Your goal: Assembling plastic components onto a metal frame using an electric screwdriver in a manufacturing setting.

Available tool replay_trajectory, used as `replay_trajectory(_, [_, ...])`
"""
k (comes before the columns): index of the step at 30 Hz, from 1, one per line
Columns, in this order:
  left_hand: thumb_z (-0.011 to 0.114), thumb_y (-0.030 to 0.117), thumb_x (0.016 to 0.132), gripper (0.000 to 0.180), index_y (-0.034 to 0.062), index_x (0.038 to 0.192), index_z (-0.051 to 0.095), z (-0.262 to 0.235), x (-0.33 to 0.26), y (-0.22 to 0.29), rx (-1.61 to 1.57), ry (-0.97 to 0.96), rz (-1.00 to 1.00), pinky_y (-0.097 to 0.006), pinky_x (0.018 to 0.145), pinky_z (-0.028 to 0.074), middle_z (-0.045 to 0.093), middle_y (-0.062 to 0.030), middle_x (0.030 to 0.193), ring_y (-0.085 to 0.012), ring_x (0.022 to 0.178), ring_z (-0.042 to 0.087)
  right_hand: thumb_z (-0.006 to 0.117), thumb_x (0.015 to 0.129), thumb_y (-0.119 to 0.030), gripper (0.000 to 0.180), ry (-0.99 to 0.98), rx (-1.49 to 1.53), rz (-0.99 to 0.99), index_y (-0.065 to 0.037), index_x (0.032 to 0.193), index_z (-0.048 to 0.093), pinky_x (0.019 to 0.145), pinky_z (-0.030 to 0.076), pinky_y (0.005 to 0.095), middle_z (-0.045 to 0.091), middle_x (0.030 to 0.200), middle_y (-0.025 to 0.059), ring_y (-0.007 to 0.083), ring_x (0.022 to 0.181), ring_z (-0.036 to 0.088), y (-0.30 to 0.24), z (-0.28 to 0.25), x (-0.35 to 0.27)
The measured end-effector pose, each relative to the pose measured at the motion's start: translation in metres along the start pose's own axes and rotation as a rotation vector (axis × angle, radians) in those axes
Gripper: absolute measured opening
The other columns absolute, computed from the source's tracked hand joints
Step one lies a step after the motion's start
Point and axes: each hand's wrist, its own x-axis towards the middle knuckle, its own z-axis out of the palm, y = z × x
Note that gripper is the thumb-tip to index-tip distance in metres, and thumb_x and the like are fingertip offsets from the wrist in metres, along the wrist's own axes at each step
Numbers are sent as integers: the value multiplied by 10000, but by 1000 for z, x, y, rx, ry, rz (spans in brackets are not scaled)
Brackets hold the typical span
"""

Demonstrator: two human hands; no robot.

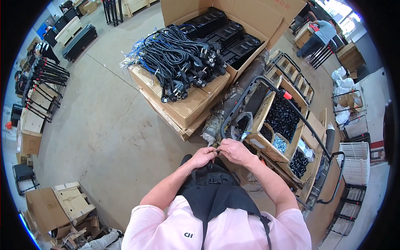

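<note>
My left hand (pixel 203 157) and my right hand (pixel 234 151) meet in front of my dark apron (pixel 216 189). Both have their fingers pinched together around a small dark piece (pixel 218 152), mostly covered by the fingertips, so its kind cannot be made out. Just beyond the right hand, the bent end of a black tubular frame (pixel 266 79) with a red patch comes down. A clear plastic bag (pixel 245 125) with dark bits sits beside that bend.
Ahead, black power cords with plugs (pixel 175 58) are heaped on a cardboard box. Behind them an open carton (pixel 250 62) holds black plastic housings. To the right, a partitioned wooden box (pixel 275 156) contains small black parts and screws. A person (pixel 318 37) bends over farther back.
</note>
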Motion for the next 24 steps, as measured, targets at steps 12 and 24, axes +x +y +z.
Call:
replay_trajectory(12, [586,200,1001,228,19,1024,722,-4,3,-4,-9,63,-20,-297,707,509,671,-11,819,-109,734,612,678,893,-72,81,-121,-106,120,-21,935,632,846,545,455,598,973,151,361,969,643,-3,6,9])
replay_trajectory(24, [660,295,952,292,25,980,768,-3,9,-24,19,132,-152,-292,667,499,695,-1,804,-99,716,618,659,955,-138,163,119,108,391,-26,1073,672,818,553,473,663,981,169,377,941,688,-35,30,-23])
